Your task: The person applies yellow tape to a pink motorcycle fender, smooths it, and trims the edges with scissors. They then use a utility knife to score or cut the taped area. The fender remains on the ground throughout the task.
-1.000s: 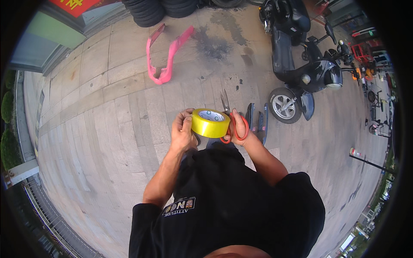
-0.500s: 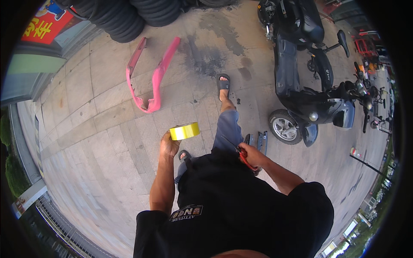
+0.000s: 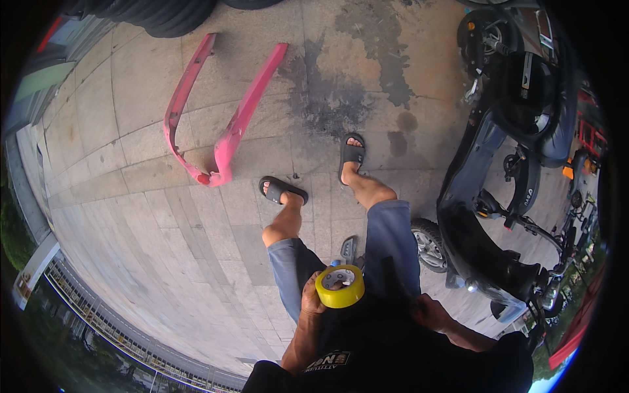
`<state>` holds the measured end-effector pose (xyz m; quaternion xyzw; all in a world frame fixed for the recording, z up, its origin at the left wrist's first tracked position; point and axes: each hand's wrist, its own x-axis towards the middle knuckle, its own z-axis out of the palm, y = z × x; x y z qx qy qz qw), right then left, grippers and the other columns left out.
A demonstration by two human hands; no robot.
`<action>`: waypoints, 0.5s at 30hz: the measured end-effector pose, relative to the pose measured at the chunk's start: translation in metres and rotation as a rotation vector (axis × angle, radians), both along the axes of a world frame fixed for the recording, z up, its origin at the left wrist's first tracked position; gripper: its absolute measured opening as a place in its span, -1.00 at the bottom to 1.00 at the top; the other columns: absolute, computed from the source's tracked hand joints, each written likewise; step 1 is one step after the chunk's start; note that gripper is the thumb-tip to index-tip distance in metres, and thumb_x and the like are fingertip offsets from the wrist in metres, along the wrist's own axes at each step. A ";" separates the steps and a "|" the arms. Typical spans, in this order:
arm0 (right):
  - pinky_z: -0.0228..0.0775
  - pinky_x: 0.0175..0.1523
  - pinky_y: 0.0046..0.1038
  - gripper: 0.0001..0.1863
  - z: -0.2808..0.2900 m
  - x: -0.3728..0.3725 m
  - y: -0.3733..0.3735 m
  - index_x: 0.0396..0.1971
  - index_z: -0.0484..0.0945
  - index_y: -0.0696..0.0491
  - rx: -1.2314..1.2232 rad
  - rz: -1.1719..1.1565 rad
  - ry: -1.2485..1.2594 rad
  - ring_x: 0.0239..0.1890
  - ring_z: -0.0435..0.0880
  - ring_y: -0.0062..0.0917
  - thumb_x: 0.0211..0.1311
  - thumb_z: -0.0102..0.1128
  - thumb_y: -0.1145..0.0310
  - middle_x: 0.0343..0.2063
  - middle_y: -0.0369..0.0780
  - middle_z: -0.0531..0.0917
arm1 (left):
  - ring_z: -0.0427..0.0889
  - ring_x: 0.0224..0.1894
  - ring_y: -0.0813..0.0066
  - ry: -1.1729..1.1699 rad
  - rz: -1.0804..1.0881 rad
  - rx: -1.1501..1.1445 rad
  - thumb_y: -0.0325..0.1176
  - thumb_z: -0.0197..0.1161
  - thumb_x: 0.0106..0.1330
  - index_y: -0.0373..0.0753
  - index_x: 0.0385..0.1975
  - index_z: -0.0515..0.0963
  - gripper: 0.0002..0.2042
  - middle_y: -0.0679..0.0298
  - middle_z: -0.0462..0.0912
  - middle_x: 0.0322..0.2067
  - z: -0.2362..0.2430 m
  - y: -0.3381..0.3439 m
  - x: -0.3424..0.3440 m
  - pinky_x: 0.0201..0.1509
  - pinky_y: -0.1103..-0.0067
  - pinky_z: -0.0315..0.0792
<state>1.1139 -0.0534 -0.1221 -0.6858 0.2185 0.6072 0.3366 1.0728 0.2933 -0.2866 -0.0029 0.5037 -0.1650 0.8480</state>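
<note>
My left hand point(image 3: 312, 296) is closed around the rim of a wide roll of yellow tape point(image 3: 341, 297), held in front of my waist with its cardboard core showing. Beside my right hip, my right hand point(image 3: 434, 312) is closed on the scissors; their red handles are mostly hidden in the dark there. On the paving ahead and to the left lies a pink U-shaped plastic scooter panel point(image 3: 246, 112), its two long arms pointing away from me. Neither hand touches it.
A black electric scooter point(image 3: 468, 226) stands close on my right. Stacked black tyres point(image 3: 173, 16) are at the far left. A dark grey plastic piece point(image 3: 349, 247) lies on the ground between my legs. Farther right, more vehicles line the edge.
Both hands have come closer to my body, and the tape roll has tipped so its core shows. My left foot has stepped forward. The view has shifted, with the pink panel nearer.
</note>
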 end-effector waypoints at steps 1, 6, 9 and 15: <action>0.51 -0.29 -0.52 -0.53 0.000 0.003 0.004 0.02 0.42 0.14 0.026 -0.031 -0.060 -0.38 0.66 -0.62 0.15 0.38 0.38 -0.37 -0.20 0.68 | 0.61 0.05 0.10 -0.113 0.072 -0.084 -0.32 0.29 0.36 -0.33 -0.17 0.53 -0.78 -0.02 0.55 0.08 0.012 0.003 -0.003 0.07 0.28 0.63; 0.45 -0.19 -0.58 -0.56 -0.078 0.074 0.008 -0.04 0.42 0.14 -0.009 -0.255 -0.451 -0.32 0.58 -0.71 0.11 0.41 0.50 -0.37 -0.27 0.63 | 0.56 0.10 -0.06 -0.012 0.148 -0.092 -0.42 0.24 0.37 -0.37 -0.11 0.52 -0.81 -0.07 0.55 0.03 -0.009 0.040 0.035 0.05 0.14 0.68; 0.41 -0.25 -0.59 -0.59 -0.231 0.182 0.001 -0.01 0.50 0.13 -0.156 -0.352 -0.781 -0.40 0.48 -0.76 0.13 0.42 0.54 -0.43 -0.34 0.58 | 0.58 0.07 0.09 -0.124 -0.045 0.147 -0.34 0.33 0.32 -0.31 -0.20 0.48 -0.78 0.02 0.51 0.06 -0.062 0.074 0.107 0.00 0.24 0.69; 0.49 0.06 -0.20 -0.55 -0.582 0.367 0.052 0.10 0.54 -0.09 -0.260 0.370 -0.919 -0.01 0.62 -0.16 0.17 0.31 0.32 -0.07 -0.06 0.64 | 0.57 0.06 0.24 -0.437 -0.504 0.593 -0.37 0.08 0.46 -0.35 -0.19 0.43 -0.85 0.05 0.49 0.07 -0.228 0.140 0.312 0.10 0.36 0.63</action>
